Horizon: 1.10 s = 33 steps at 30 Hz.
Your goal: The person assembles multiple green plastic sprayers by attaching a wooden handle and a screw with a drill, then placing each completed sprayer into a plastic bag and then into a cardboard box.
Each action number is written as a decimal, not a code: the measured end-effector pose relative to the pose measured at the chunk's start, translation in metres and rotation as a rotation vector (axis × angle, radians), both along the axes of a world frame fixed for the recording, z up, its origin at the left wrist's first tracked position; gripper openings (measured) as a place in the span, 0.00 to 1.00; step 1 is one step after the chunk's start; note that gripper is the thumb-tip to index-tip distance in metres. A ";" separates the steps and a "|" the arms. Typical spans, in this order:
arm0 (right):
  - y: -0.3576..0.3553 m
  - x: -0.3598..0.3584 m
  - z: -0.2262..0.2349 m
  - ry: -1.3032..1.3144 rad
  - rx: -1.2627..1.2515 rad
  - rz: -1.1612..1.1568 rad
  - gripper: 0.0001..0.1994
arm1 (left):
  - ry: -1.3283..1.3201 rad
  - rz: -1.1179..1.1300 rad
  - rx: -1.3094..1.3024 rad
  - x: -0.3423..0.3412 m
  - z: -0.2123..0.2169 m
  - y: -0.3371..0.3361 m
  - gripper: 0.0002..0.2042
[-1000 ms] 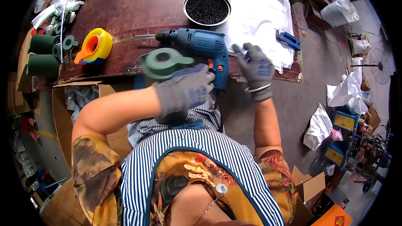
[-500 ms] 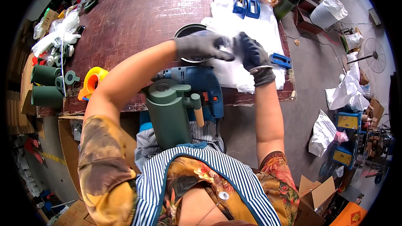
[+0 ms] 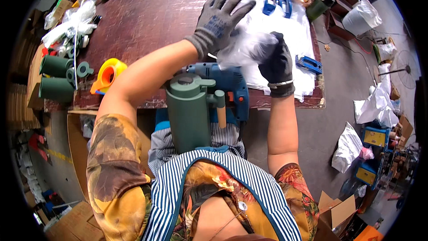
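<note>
My left hand [image 3: 218, 24], in a grey knit glove, is raised over the table with its fingers spread and nothing in it. In my right hand [image 3: 277, 62], in a dark glove, the fingers are closed on a crumpled clear plastic bag [image 3: 252, 48], blurred by motion, which reaches toward my left wrist. A dark green jug [image 3: 189, 116] with a lid and a wood-tipped handle stands upright at my lap. Behind it a blue power drill [image 3: 232, 79] lies at the table's front edge. White plastic sheets or bags [image 3: 299, 40] are spread beside my right hand.
A yellow-orange tape dispenser [image 3: 117, 68] sits left of my left forearm. Green cylinders [image 3: 55, 88] and plastic-wrapped parts lie at the table's left. At right are a blue tool [image 3: 309, 64], blue frames [image 3: 277, 5] and a dark green bottle [image 3: 320, 5]. An open carton [image 3: 339, 212] is on the floor.
My left hand has moved up and away from my right hand, and its fingers have spread. The clear bag now puffs out from my right hand. The whole view has shifted slightly.
</note>
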State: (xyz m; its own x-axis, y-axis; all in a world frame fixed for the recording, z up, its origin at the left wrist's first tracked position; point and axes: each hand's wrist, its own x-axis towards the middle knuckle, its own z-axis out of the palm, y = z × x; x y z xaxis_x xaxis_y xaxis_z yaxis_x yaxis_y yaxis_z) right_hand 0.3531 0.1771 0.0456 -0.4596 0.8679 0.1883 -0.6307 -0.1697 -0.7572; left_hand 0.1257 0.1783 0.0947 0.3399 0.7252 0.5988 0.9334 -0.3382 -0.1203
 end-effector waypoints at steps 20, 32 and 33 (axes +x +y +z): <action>-0.125 -0.057 -0.008 -1.182 1.302 -0.227 0.13 | -0.749 0.641 -0.018 -0.084 -0.121 -0.267 0.16; -0.268 0.035 -0.098 -1.030 1.209 0.319 0.16 | -0.471 0.103 -1.034 -0.074 -0.127 -0.469 0.19; -0.276 0.045 -0.093 -0.977 1.120 0.260 0.15 | -0.650 0.051 -1.220 -0.095 -0.108 -0.461 0.20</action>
